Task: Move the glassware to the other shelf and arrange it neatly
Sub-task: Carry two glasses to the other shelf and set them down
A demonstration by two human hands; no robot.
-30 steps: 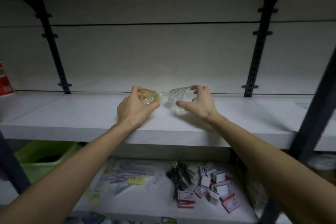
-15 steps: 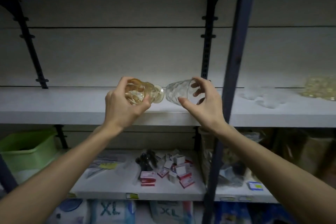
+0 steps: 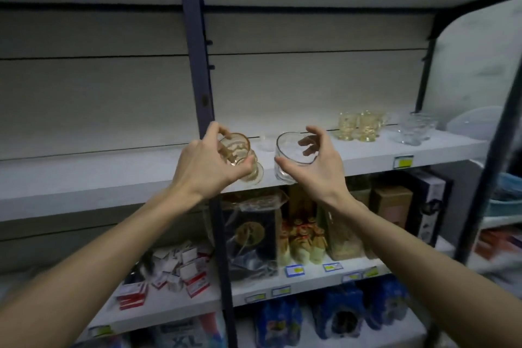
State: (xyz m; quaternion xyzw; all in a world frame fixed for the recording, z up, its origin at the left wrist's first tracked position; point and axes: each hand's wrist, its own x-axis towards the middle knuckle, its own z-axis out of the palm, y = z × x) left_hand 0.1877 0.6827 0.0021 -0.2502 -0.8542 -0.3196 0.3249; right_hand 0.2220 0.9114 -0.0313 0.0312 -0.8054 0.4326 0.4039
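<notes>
1. Carrying two glasses at once, we hold both in the air in front of the white middle shelf (image 3: pixel 367 157), just right of the dark blue upright post (image 3: pixel 195 65).
2. Our left hand (image 3: pixel 207 169) grips a small amber glass with a gold rim and a footed base (image 3: pixel 240 157); the fingers (image 3: pixel 219 128) curl over its rim from above and the thumb presses low near the foot. The glass tilts, mouth toward us.
3. Our right hand (image 3: pixel 316 165) holds a clear, wide glass tumbler (image 3: pixel 291 154) from its right side, thumb across the near wall, fingers spread and hooked around the far side. It also tilts toward us.
4. Risk, as we judge it: the two glasses sit just beside each other, so bringing the hands closer could knock them together and chip a rim.
5. Risk: the amber glass passes near the post and could strike it.
6. Risk: the right hand's loose, spread hold on smooth glass could let the tumbler slip.
7. Risk: setting either glass down tilted could tip it off the shelf edge onto the boxed goods (image 3: pixel 254 234) below.
8. Farther right on the shelf stand a group of amber footed glasses (image 3: pixel 358 126) and clear glass bowls (image 3: pixel 418 128); reaching carelessly could bump them.
</notes>
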